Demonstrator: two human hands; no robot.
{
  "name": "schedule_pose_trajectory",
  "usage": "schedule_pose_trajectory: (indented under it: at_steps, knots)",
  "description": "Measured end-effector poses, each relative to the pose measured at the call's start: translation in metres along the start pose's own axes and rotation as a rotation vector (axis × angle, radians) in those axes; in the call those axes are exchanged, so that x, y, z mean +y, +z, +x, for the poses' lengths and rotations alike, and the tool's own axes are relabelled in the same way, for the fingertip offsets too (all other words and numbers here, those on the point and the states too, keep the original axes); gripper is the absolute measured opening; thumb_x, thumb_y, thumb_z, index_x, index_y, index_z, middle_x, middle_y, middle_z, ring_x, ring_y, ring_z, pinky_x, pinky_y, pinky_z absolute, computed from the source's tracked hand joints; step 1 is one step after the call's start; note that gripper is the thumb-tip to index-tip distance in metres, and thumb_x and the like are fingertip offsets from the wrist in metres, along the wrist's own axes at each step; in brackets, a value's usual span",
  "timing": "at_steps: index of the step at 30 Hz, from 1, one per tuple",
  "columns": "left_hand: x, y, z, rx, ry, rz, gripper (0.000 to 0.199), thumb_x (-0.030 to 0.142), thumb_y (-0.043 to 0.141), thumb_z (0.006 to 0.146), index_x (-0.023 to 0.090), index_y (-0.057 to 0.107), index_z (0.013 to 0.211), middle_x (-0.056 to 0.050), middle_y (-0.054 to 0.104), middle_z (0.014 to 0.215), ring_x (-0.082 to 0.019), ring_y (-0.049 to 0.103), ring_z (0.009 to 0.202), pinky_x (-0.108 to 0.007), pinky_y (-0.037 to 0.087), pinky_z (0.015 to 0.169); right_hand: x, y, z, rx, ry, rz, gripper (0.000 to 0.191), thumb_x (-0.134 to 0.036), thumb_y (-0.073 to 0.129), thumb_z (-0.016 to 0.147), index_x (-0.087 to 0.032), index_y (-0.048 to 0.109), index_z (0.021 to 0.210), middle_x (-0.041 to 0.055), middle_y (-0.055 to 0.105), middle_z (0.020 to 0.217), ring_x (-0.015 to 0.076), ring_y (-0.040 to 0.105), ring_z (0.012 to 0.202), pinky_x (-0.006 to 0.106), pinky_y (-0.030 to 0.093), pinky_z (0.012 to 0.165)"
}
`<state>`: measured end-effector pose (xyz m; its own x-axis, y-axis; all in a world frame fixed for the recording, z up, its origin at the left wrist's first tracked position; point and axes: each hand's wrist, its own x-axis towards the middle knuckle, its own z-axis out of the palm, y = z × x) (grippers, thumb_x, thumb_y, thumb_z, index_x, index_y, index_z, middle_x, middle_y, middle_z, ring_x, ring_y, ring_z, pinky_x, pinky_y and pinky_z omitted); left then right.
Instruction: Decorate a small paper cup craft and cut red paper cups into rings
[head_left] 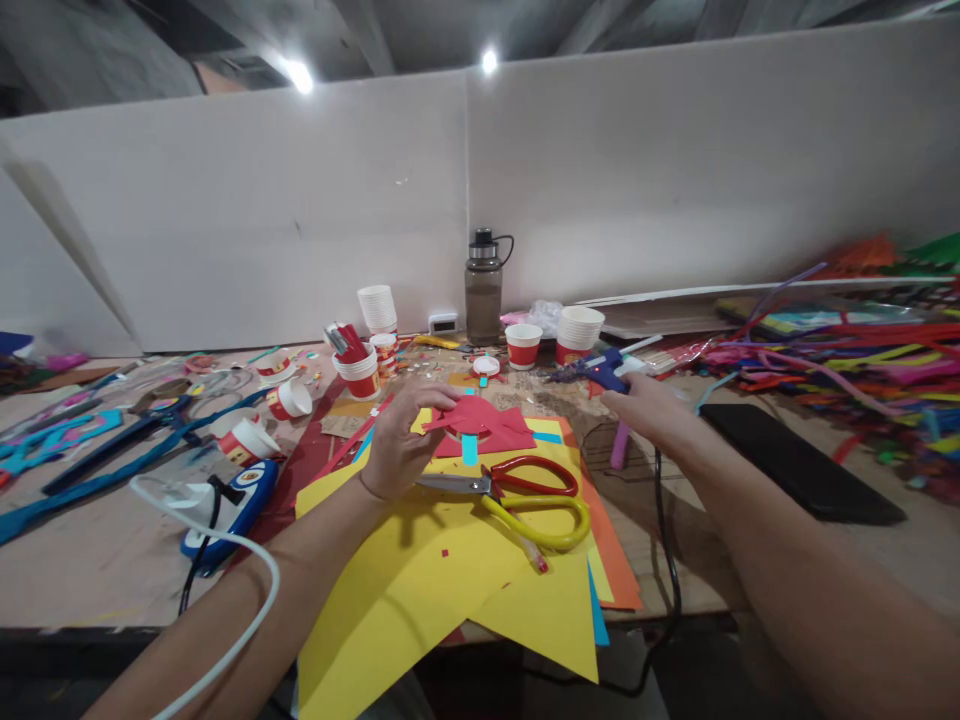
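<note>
My left hand (405, 437) is closed at the left edge of a cut piece of red paper (491, 420), its fingertips bent over that edge. Light-blue paper strips (469, 449) lie on and beside the red piece. In my right hand (641, 408) is a blue glue gun (606, 370), its nozzle pointing left and a black cord (658, 530) hanging below. Just in front of the red piece, scissors (536, 490) with one red and one yellow handle rest on yellow paper sheets (420, 580). A purple stick (620, 445) shows below the glue gun.
Paper cups (523, 346) and a water bottle (484, 295) stand along the back. A black phone (799, 462) lies at right, near a heap of coloured strips (847, 370). At left are a blue-and-white power strip (232, 510) and tipped cups (247, 442). A white cable (255, 550) crosses my left forearm.
</note>
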<state>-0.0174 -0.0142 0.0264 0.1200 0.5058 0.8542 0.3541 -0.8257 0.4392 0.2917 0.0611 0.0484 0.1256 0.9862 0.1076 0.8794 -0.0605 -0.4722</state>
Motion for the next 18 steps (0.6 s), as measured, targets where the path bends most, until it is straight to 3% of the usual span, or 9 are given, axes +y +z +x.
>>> schedule_pose_trajectory:
  at_steps: [4,7,10,14,18]
  knots:
    - [-0.008,0.005,0.003,0.116,-0.253,-0.23,0.02,0.023,0.071,0.071,0.018,0.061,0.088,-0.008,0.065,0.097,-0.018,0.062,0.094,-0.033,0.049,0.082,-0.005,0.0,-0.007,0.072,-0.064,0.335,0.021,-0.027,0.054,0.069,-0.017,0.056,0.087,0.0028,0.058,0.068,0.0178,0.055,0.064,0.027,0.041,0.056]
    - [-0.015,0.011,0.005,0.204,-0.582,-0.508,0.027,0.025,0.078,0.063,0.016,0.06,0.082,-0.003,0.066,0.08,-0.013,0.063,0.073,-0.025,0.05,0.068,-0.02,-0.001,-0.023,-0.045,-0.133,0.799,0.023,-0.021,0.054,0.067,-0.018,0.051,0.09,0.0015,0.059,0.074,0.0143,0.055,0.062,0.026,0.044,0.058]
    - [-0.02,0.014,0.004,0.242,-0.806,-0.685,0.026,0.021,0.079,0.061,0.015,0.06,0.077,0.0,0.065,0.069,-0.01,0.061,0.063,-0.021,0.048,0.061,-0.036,-0.004,-0.043,-0.224,-0.21,1.064,0.031,-0.025,0.062,0.067,-0.018,0.051,0.094,0.0013,0.06,0.078,0.0125,0.054,0.062,0.025,0.044,0.056]
    - [-0.023,0.014,0.002,0.23,-0.88,-0.794,0.022,0.018,0.077,0.063,0.015,0.061,0.078,-0.001,0.066,0.072,-0.009,0.061,0.064,-0.019,0.049,0.061,-0.045,-0.007,-0.062,-0.348,-0.283,1.084,0.025,-0.029,0.062,0.073,-0.019,0.05,0.092,-0.0027,0.053,0.067,0.0098,0.047,0.054,0.022,0.037,0.049]
    - [-0.023,0.014,0.001,0.251,-0.888,-0.815,0.025,0.02,0.079,0.06,0.015,0.06,0.076,0.0,0.065,0.07,-0.008,0.061,0.063,-0.018,0.049,0.06,-0.043,-0.003,-0.067,-0.392,-0.364,1.04,0.02,-0.034,0.059,0.079,-0.018,0.051,0.089,-0.0001,0.056,0.072,0.0105,0.047,0.058,0.023,0.039,0.053]
